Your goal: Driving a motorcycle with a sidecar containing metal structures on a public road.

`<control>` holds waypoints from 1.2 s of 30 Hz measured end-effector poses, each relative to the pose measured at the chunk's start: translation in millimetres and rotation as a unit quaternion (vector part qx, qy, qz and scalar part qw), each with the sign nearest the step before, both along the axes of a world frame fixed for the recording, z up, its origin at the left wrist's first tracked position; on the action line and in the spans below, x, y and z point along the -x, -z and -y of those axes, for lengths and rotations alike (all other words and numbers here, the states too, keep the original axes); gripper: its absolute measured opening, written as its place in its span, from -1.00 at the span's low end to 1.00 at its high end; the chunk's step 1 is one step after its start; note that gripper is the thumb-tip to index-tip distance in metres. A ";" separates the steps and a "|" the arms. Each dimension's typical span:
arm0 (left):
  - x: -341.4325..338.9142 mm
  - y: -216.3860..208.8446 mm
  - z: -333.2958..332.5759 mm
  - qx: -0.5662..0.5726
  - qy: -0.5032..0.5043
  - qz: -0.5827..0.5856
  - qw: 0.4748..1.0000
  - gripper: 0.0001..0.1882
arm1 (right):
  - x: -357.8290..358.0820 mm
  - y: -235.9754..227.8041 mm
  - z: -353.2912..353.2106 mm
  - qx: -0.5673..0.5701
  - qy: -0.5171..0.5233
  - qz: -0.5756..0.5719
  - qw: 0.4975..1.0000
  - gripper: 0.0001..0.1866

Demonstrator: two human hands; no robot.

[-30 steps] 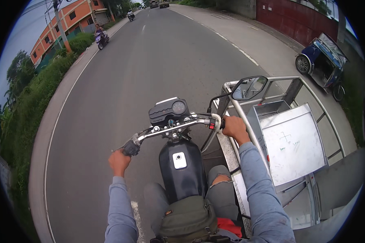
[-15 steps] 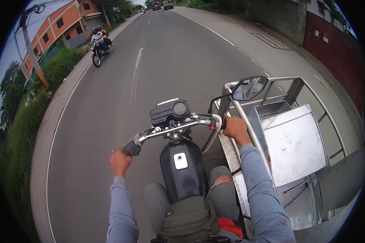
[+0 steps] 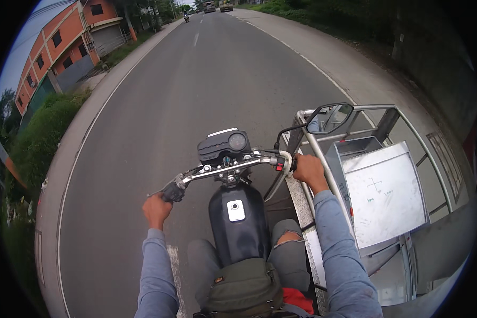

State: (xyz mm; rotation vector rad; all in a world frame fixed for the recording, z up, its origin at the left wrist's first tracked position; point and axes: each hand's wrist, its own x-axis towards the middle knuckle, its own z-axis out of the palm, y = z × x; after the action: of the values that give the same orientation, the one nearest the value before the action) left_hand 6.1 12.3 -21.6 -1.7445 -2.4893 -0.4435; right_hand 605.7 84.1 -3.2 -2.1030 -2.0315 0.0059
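A motorcycle handlebar spans the middle of the view. My left hand is closed round its left grip, and my right hand is wrapped round the right grip, beside a red switch. Ahead of the bar sits the dark instrument cluster with a round dial. Below it lies the black fuel tank with a white plate round its cap. An olive bag rests at my lap. A mirror stands out at the right.
To the right runs a metal-framed sidecar carrying a white-topped metal box. The grey road stretches ahead. Far off are two vehicles and an oncoming motorcycle. Grass and an orange building line the left.
The roadside has slid back past me. The oncoming motorcycle with riders at the left has gone out of view, and a farther one looks closer. Both hands keep their hold.
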 end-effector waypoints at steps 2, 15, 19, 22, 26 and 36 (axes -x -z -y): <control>0.9 -1.8 0.8 -0.005 -0.003 -0.003 1.000 -0.53 | 2.1 0.4 0.8 -0.004 -0.008 0.006 1.000 -0.58; 3.1 3.6 -0.2 -0.004 0.003 -0.006 1.000 -0.57 | 8.9 -5.8 7.4 -0.019 0.002 0.008 1.000 -0.50; 3.4 2.0 -2.1 0.004 0.008 -0.005 1.000 -0.56 | 5.4 -7.2 9.1 -0.029 -0.008 -0.011 0.999 -0.52; 11.2 10.6 -1.0 -0.033 0.024 -0.018 0.999 -0.55 | 7.8 -4.3 6.2 -0.026 -0.003 -0.018 0.999 -0.55; 4.1 3.1 -0.1 -0.002 0.026 -0.015 1.000 -0.56 | 0.9 4.4 6.5 -0.038 -0.008 -0.019 0.999 -0.58; -3.2 6.8 0.3 -0.027 0.012 -0.028 0.999 -0.56 | -2.3 4.7 2.9 -0.073 -0.006 0.016 0.997 -0.70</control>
State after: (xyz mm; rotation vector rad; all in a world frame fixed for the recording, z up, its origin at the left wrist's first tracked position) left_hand 9.3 12.0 -28.4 -1.7441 -2.3981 -0.4519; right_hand 608.0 81.2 -7.9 -2.0150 -1.9958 -0.1696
